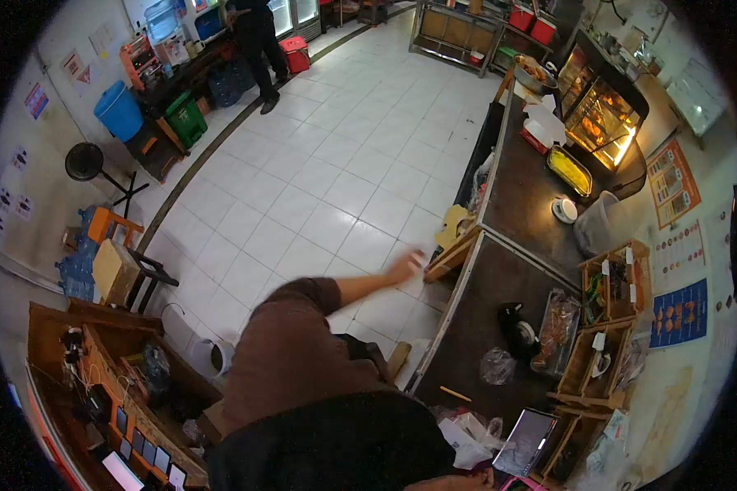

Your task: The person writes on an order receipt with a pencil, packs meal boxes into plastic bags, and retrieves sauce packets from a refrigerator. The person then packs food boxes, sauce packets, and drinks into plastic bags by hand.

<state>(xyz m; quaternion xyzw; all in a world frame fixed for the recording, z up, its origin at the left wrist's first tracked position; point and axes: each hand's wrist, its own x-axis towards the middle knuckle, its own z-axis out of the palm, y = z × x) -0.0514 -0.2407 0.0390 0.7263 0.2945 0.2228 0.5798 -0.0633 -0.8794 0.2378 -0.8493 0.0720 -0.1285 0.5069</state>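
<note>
My left hand (404, 267) is stretched out over the tiled floor, near the corner of the dark counter (499, 270). It is smeared by motion, so its fingers do not show clearly. At the bottom edge my right hand (473, 481) is partly cut off, beside a tablet-like screen (526, 442) on the counter; its grip is hidden. Above it lie a white and red package (467, 438) with clear plastic and a yellow pencil-like stick (455, 394). A black and white item (517, 331) sits beside a clear tray (557, 331).
Wooden crates (618, 282) line the wall side of the counter. Farther along are a scale (563, 210), a yellow-filled tray (570, 171) and a lit food display case (604, 114). Several phones (143, 446) lie on the left wooden desk. Another person (258, 49) stands at the back.
</note>
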